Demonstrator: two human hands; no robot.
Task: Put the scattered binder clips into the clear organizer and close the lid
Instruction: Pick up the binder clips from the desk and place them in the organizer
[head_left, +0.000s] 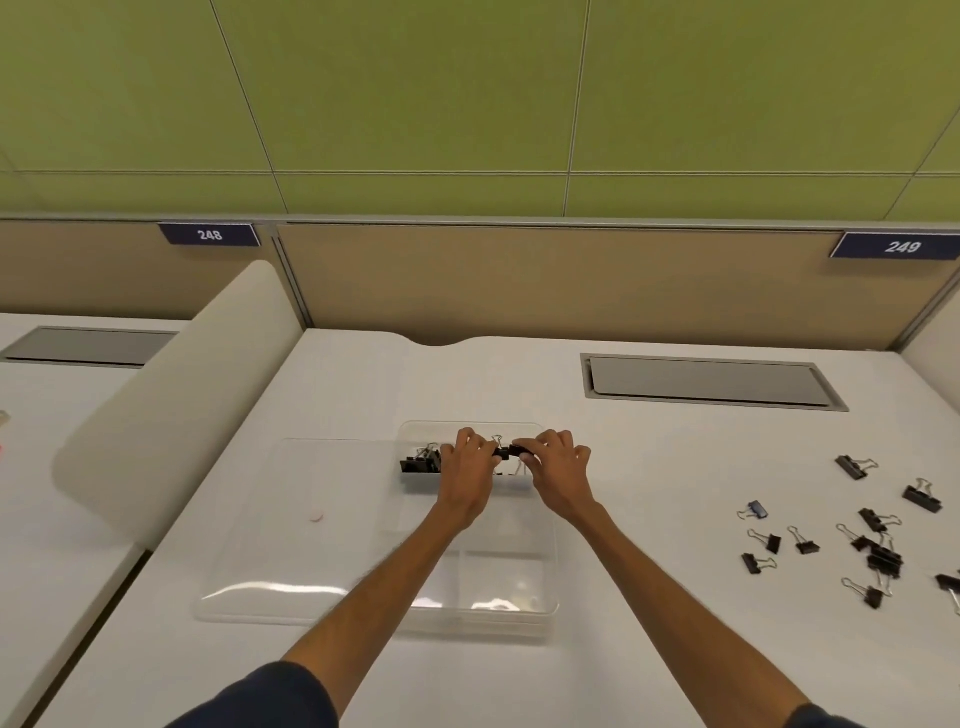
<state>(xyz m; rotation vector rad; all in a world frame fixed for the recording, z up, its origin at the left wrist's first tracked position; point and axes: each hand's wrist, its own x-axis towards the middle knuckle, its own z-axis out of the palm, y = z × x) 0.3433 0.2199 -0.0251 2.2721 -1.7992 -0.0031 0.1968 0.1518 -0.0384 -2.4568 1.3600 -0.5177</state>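
The clear organizer lies open in the middle of the white desk, its lid flat to the left. Both hands hover over its far compartment. My left hand and my right hand each pinch one end of a black binder clip held between them. Several black clips lie in the far left part of that compartment. Several more binder clips are scattered on the desk at the right, one of them blue.
A small pink disc sits under the lid area at left. A grey cable hatch is set into the desk at the back right. A rounded divider panel stands at the left; the brown partition closes the back.
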